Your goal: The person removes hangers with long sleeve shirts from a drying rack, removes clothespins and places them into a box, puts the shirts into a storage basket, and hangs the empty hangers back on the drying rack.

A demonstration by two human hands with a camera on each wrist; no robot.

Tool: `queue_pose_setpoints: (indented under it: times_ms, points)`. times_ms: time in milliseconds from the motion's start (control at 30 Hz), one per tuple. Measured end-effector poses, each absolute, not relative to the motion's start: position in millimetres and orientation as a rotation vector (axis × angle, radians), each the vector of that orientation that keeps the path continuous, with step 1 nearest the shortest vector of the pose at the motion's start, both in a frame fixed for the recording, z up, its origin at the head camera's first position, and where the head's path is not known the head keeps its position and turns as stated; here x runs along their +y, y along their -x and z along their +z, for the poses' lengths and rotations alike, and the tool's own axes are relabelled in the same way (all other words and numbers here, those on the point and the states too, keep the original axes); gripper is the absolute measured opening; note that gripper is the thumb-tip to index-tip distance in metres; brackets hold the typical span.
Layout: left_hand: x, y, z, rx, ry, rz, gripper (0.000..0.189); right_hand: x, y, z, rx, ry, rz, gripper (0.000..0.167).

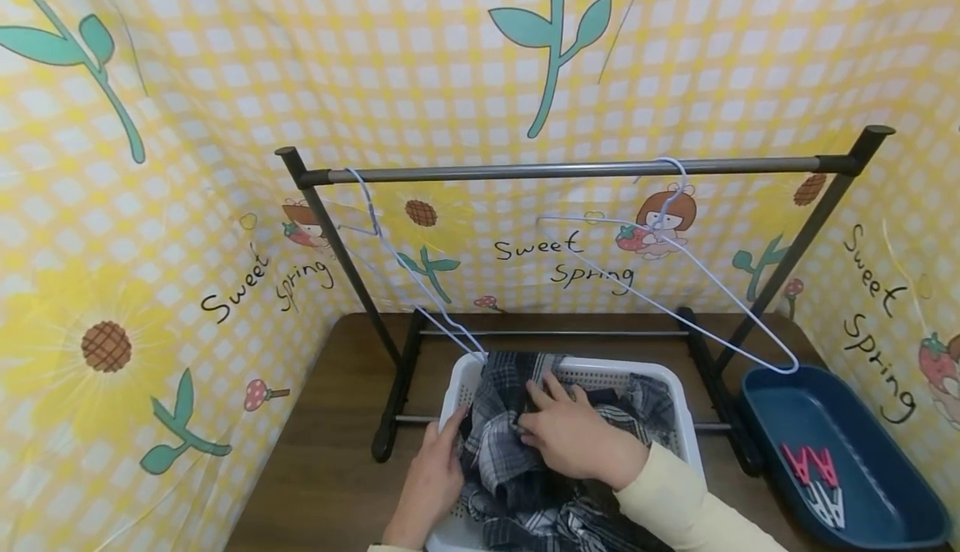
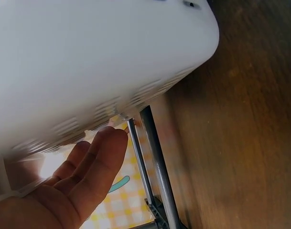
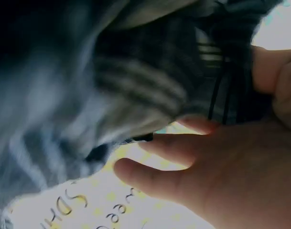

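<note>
A dark grey-and-white plaid garment (image 1: 498, 444) lies bunched over other checked clothes in a white plastic basket (image 1: 453, 393). In the head view, my right hand (image 1: 573, 435) is on top of it with spread fingers. The right wrist view shows a fold of the plaid garment (image 3: 135, 81) between the thumb and fingers of my right hand (image 3: 198, 167). My left hand (image 1: 435, 473) is at the basket's left side. Its fingers, nearly straight in the left wrist view, are against the slotted wall of the basket (image 2: 97, 62); the thumb is hidden there.
Behind the basket stands a dark metal clothes rack (image 1: 480, 172). Two pale wire hangers, a left one (image 1: 420, 273) and a right one (image 1: 712, 277), hang from its bar. At right, a blue basin (image 1: 885, 460) holds red clips (image 1: 810, 464) and white clips (image 1: 827, 504). Patterned cloth (image 1: 375, 60) surrounds the wooden table (image 1: 322, 435).
</note>
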State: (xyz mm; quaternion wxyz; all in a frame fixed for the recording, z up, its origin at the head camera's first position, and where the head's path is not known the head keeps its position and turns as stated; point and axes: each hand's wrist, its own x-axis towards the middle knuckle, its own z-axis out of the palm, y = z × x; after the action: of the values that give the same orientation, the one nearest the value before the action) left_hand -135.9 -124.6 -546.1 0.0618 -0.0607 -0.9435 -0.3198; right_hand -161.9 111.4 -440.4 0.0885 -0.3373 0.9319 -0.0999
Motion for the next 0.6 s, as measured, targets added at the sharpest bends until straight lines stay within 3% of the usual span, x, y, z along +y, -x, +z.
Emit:
queue_pose_setpoints:
  times_ms: [267,600]
  points:
    - [-125,135,-545,-2.867,0.197,-0.956,0.059,106,135,-430,2.557,1.165,-0.472,0.013]
    - [-127,135,-547,-2.839,0.259,-0.947,0.064,104,126,-433,2.259,1.303,-0.761,0.02]
